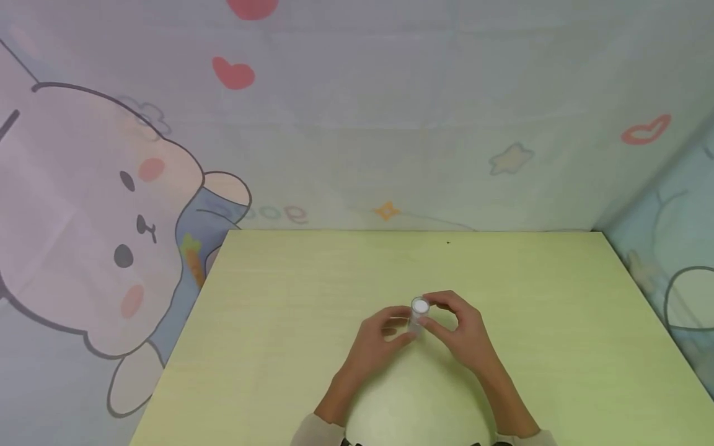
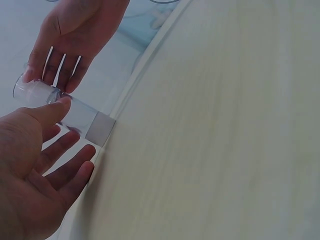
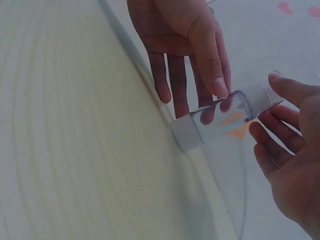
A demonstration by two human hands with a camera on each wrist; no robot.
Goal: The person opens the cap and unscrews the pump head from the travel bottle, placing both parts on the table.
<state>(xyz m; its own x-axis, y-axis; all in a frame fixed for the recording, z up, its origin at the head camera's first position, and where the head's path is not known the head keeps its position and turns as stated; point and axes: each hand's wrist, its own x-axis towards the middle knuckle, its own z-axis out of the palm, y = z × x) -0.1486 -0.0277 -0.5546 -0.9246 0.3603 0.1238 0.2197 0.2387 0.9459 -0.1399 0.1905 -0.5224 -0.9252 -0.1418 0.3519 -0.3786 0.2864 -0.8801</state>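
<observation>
A clear cylindrical bottle (image 1: 420,306) stands upright on the table, with white inside its top end. The right wrist view shows its see-through body (image 3: 212,127) and the white base (image 3: 186,134) at the table end. My left hand (image 1: 372,344) holds the body between thumb and fingers, on the bottle's left side. From the right, my right hand (image 1: 467,334) pinches the clear cap (image 3: 262,97) at the top. In the left wrist view, the lower fingers of my left hand (image 2: 30,155) are spread beside the bottle.
The pale wooden table (image 1: 279,279) reaches back to a hanging cloth (image 1: 362,93) printed with hearts and a cartoon animal. A small dark speck (image 1: 448,242) lies near the table's back edge. Another printed cloth (image 1: 686,248) hangs along the right side.
</observation>
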